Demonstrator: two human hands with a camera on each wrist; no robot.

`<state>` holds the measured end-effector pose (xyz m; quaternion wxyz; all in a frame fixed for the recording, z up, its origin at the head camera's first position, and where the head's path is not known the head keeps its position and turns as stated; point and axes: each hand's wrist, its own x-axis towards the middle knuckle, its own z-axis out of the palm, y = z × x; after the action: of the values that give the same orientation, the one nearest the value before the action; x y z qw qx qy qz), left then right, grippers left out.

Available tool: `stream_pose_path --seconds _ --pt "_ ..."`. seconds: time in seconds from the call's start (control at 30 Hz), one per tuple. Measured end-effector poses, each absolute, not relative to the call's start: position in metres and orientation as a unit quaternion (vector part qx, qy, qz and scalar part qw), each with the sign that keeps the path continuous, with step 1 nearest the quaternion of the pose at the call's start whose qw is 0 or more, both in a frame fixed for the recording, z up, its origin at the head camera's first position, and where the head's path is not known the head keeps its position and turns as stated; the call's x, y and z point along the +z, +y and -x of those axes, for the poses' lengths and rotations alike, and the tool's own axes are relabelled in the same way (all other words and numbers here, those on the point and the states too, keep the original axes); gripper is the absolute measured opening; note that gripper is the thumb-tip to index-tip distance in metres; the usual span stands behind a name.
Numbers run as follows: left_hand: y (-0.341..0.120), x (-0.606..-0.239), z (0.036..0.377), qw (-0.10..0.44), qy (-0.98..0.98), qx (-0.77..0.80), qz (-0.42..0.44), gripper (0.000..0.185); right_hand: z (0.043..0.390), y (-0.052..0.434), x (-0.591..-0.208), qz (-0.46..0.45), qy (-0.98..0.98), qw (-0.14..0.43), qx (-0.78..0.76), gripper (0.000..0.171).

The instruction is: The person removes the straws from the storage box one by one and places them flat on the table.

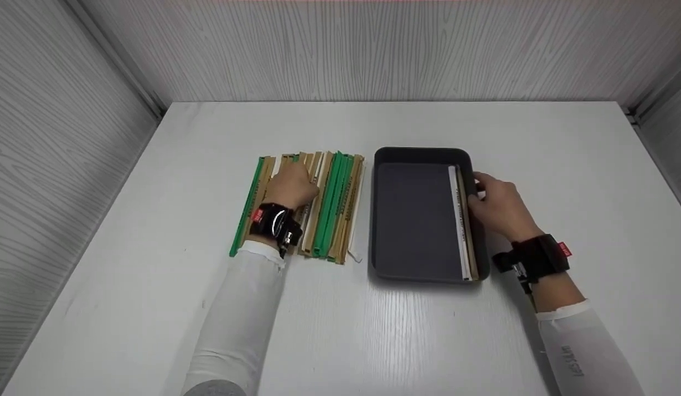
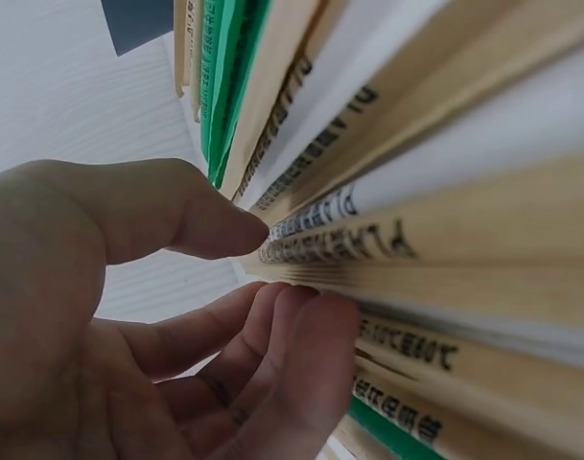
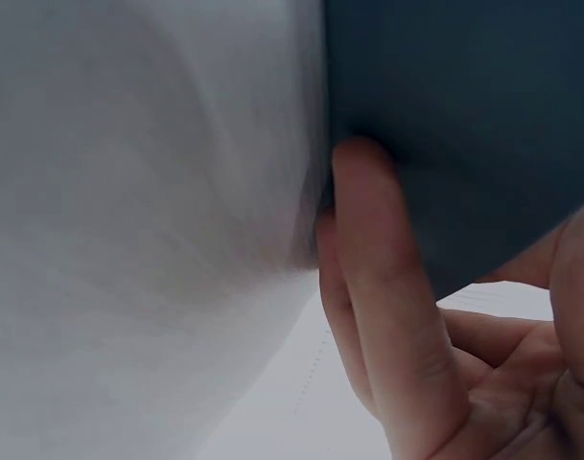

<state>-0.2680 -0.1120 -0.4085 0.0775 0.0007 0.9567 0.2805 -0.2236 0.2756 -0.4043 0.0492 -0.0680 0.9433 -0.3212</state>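
Note:
Paper-wrapped straws in brown, white and green (image 1: 334,206) lie side by side left of the middle. My left hand (image 1: 290,184) reaches down onto this row from the near side. In the left wrist view, its thumb and fingertips pinch at a printed brown straw (image 2: 344,241) among its neighbours. To the right stands a dark grey tray (image 1: 412,220), with a white straw (image 1: 458,214) and a brown straw (image 1: 469,236) along its right wall. My right hand (image 1: 500,206) grips that side, thumb at the rim and fingers against the outer wall (image 3: 483,115).
The white table (image 1: 340,330) extends around the row and the tray. Wood-grain panels rise behind it (image 1: 395,52) and at both sides. A narrow strip of tabletop separates the straws from the tray's left wall.

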Motion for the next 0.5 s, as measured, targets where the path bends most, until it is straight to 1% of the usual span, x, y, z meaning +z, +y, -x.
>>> stream_pose_path --seconds 0.13,0.23,0.3,0.4,0.43,0.5 --pt "-0.11 -0.407 0.269 0.078 0.959 0.273 -0.003 0.037 0.224 0.276 -0.405 0.067 0.942 0.051 -0.324 0.054" --pt "-0.105 -0.4 0.27 0.068 0.961 0.269 -0.002 0.034 0.224 0.276 -0.404 0.065 0.942 0.053 -0.324 0.055" --pt "-0.097 -0.39 0.269 0.058 0.962 0.267 -0.009 0.025 0.225 0.276 -0.404 0.064 0.941 0.055 -0.327 0.055" --pt "-0.076 -0.371 0.269 0.039 0.964 0.261 -0.042 0.006 0.225 0.276 -0.404 0.062 0.941 0.055 -0.328 0.054" --pt "-0.066 -0.365 0.268 0.035 0.963 0.261 -0.055 0.008 0.224 0.276 -0.404 0.063 0.941 0.054 -0.328 0.054" --pt "-0.044 -0.354 0.267 0.034 0.961 0.26 -0.083 0.019 0.224 0.277 -0.404 0.065 0.942 0.05 -0.327 0.054"
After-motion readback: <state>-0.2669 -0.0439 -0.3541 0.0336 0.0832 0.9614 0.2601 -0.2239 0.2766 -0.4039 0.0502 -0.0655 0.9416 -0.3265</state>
